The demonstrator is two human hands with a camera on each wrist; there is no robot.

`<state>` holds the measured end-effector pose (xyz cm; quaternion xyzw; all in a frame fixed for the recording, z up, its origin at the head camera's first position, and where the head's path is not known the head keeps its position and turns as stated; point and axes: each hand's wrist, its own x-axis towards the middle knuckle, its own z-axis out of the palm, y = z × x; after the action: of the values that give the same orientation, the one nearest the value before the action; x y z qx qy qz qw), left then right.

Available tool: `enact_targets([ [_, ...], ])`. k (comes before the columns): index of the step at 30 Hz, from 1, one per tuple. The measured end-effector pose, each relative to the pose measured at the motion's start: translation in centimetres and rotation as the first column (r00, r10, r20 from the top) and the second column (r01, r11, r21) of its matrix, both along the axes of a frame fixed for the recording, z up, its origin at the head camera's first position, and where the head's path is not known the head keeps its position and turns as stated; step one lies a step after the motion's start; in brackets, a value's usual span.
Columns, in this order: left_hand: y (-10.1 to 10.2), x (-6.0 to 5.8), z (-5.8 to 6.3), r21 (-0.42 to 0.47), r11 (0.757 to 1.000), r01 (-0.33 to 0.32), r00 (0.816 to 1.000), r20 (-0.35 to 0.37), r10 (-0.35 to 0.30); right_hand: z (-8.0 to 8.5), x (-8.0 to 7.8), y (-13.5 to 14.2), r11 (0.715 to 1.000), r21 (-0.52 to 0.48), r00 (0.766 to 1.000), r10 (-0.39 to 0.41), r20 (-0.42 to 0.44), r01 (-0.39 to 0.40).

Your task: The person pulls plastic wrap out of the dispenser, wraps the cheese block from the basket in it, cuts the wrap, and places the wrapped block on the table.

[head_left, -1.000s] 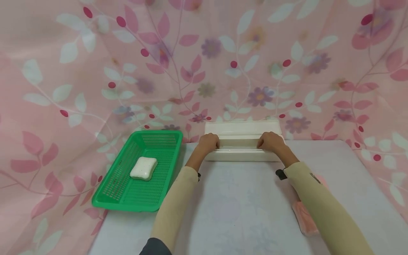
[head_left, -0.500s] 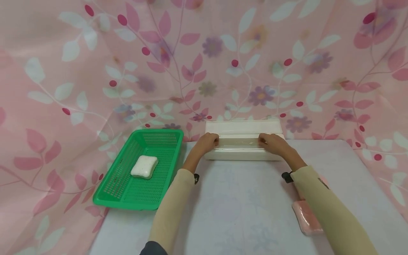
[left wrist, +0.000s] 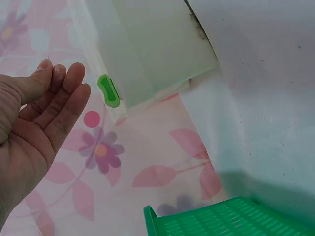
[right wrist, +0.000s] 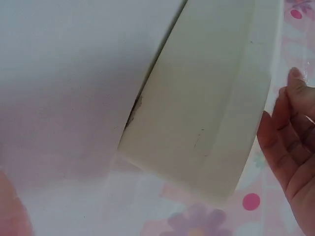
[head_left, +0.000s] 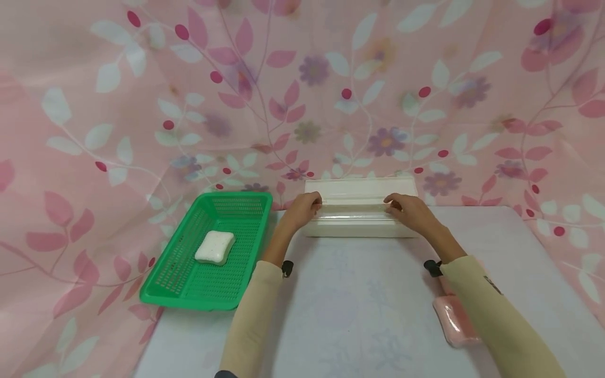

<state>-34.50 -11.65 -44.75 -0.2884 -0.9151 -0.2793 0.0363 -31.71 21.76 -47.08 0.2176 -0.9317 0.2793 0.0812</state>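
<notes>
A long white cling film dispenser (head_left: 359,230) stands at the back of the table with its lid (head_left: 359,187) raised. Clear, shiny cling film (head_left: 354,216) spans the opening between the two hands. My left hand (head_left: 302,211) pinches the film at the left end; thumb and forefinger meet in the left wrist view, beside a green clip (left wrist: 108,91) on the dispenser. At the right end, my right hand (head_left: 412,212) pinches the film between thumb and fingers, and a glint of it shows in the right wrist view. The roll inside is hard to make out.
Left of the dispenser is a green plastic basket (head_left: 189,303) holding a white, pillow-shaped block (head_left: 215,247). A pink, shiny-wrapped block (head_left: 455,321) lies on the white-covered table (head_left: 350,310), partly behind the right sleeve. Floral cloth (head_left: 302,79) hangs behind.
Both hands have risen slightly out of the dispenser's opening, and the wrists have spread apart. The shiny film between the hands shows more clearly. Basket and dispenser stay in place.
</notes>
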Motion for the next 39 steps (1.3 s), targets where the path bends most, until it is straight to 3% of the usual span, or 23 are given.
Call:
enact_targets([
  [6,0.0,0.7,0.1,-0.016,1.0,0.004,0.996,-0.093,-0.005,0.4,0.6,-0.1,0.999,0.047,0.999,0.01,-0.034,-0.009],
  [13,-0.3,2.5,0.9,-0.026,1.0,-0.002,0.998,-0.07,0.001,1.4,1.9,-0.4,0.996,0.09,0.992,-0.005,-0.129,0.017],
  [16,-0.4,3.2,1.5,-0.035,0.999,0.016,0.997,-0.078,-0.018,2.0,2.4,-0.5,0.993,0.12,0.967,0.009,-0.256,0.022],
  [19,-0.5,3.6,2.1,-0.032,0.999,0.032,0.993,-0.112,-0.035,2.5,2.7,-0.7,0.993,0.111,0.915,0.009,-0.404,0.039],
  [22,-0.6,3.6,2.6,-0.016,0.999,0.029,0.987,-0.156,-0.031,3.0,2.6,-0.8,0.996,0.075,0.888,-0.003,-0.46,0.043],
  [23,-0.6,3.5,2.9,-0.01,1.0,0.026,0.985,-0.169,-0.027,3.1,2.6,-0.8,0.997,0.063,0.893,-0.01,-0.45,0.043],
  [25,-0.5,3.3,3.4,-0.006,1.0,0.02,0.983,-0.184,-0.021,3.6,2.4,-0.6,0.998,0.039,0.927,-0.026,-0.374,0.043],
  [29,-0.4,2.6,4.5,-0.016,1.0,0.021,0.979,-0.201,-0.024,5.1,2.1,-0.3,0.998,-0.016,0.987,-0.063,-0.145,0.061],
  [31,-0.4,2.4,5.2,-0.016,1.0,0.026,0.979,-0.202,-0.029,5.9,2.1,-0.1,0.996,-0.035,0.995,-0.08,-0.055,0.078],
  [34,-0.5,2.6,6.1,-0.02,0.999,0.037,0.979,-0.201,-0.04,7.1,2.2,0.2,0.995,-0.036,0.996,-0.094,0.004,0.094],
  [39,-0.5,3.3,7.2,-0.022,0.999,0.035,0.986,-0.164,-0.038,8.3,2.5,0.3,0.995,-0.032,0.995,-0.092,-0.05,0.091],
])
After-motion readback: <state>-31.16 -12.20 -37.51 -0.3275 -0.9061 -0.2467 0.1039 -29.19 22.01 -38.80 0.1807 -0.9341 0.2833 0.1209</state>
